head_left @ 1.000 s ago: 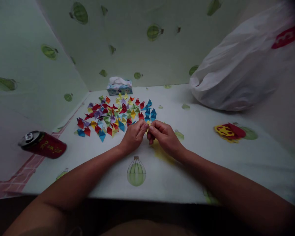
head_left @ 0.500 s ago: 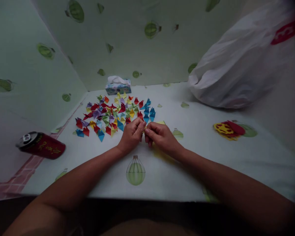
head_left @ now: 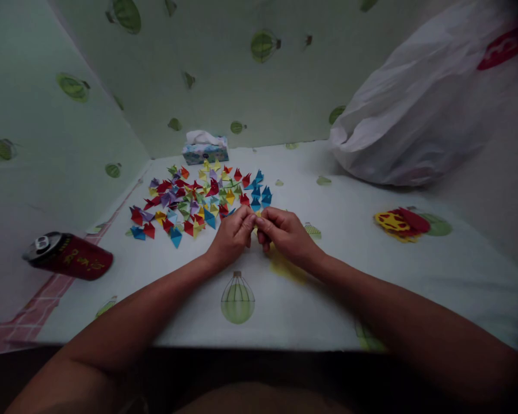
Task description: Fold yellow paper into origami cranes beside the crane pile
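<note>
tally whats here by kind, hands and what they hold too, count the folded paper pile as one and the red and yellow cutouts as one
Left hand and right hand: 2
Small yellow piece held: 1
Folded paper pile: 1
Red and yellow cutouts: 1
Drink can: 1
Tissue box: 1
White plastic bag: 1
Total: 8
Left out: blurred yellow patch

Pale green rear wall (head_left: 224, 80) with hot-air-balloon motifs (head_left: 263, 46), matching left wall (head_left: 21, 75) joined at a corner, white balloon-print counter (head_left: 190, 316) below, pink tile-pattern strip (head_left: 30, 322) along its left side, dim light, dark area (head_left: 185, 374) beneath front edge.
</note>
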Tool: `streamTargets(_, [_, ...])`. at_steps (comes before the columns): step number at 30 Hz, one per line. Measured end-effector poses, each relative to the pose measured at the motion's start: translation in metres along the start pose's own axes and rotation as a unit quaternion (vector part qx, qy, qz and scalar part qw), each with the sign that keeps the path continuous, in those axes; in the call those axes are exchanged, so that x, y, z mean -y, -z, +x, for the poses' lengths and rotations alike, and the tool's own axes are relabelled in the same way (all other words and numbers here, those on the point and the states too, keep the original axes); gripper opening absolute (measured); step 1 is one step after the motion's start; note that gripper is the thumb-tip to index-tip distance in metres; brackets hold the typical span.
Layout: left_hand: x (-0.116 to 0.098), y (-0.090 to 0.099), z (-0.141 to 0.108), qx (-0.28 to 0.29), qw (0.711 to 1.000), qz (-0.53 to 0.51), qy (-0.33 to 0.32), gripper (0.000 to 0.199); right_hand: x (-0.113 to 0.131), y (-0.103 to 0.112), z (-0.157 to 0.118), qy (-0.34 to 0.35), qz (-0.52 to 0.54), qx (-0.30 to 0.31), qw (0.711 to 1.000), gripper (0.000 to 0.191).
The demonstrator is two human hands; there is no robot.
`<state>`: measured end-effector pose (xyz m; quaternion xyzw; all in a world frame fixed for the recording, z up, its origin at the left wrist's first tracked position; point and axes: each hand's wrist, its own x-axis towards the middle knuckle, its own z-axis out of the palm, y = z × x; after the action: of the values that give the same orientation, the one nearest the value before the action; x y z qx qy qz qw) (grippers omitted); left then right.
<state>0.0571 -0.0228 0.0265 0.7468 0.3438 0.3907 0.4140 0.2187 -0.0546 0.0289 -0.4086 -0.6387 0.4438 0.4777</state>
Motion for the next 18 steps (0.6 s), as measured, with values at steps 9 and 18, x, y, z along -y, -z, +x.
streamTargets(9, [0.0027, -0.0086, -0.0033, -0.013, 0.998, -0.068, 0.007, 0.044, 0.0024, -0.0017, -0.0038, 0.046, -0.068, -0.044, 0.996, 0.041])
streamTargets(18, [0.0039, -0.0035, 0.0021, -0.046, 0.983, -0.175, -0.010, 0.029, 0.0027, 0.0020, 0.0020, -0.042, 0.223, 0.001, 0.974, 0.034])
